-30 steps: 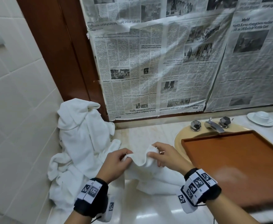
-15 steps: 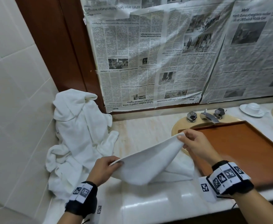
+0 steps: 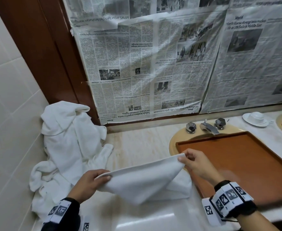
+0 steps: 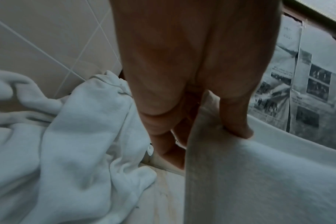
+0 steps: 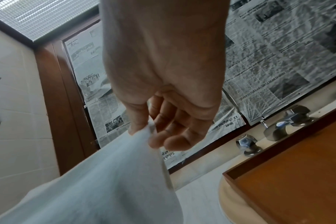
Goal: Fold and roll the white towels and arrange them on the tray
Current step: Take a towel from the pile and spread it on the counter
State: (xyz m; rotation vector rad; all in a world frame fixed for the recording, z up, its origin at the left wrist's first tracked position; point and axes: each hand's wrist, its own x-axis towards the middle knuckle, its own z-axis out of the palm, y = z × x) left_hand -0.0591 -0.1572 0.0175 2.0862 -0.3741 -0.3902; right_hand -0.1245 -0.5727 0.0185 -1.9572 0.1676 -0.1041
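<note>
A small white towel [image 3: 142, 182] hangs stretched between my hands above the counter, its lower part sagging onto the marble. My left hand [image 3: 93, 179] pinches its left corner, thumb on top; the left wrist view shows the thumb [image 4: 238, 121] pressing the towel [image 4: 259, 181] edge. My right hand [image 3: 189, 161] pinches the right corner, raised higher, beside the brown wooden tray [image 3: 240, 165]. The right wrist view shows the fingertips [image 5: 163, 141] gripping the towel [image 5: 105, 181] corner. A heap of white towels [image 3: 65, 147] lies in the left corner.
The tray [image 5: 297, 174] sits over a beige sink [image 3: 172, 144] with a chrome tap [image 3: 208, 128] and two knobs. A white cup on a saucer [image 3: 255, 118] stands at the back right. Newspaper covers the mirror behind. Tiled wall bounds the left side.
My hands moved apart and pulled the bunched towel out flat between them. The right hand rose toward the tray; the left stayed low.
</note>
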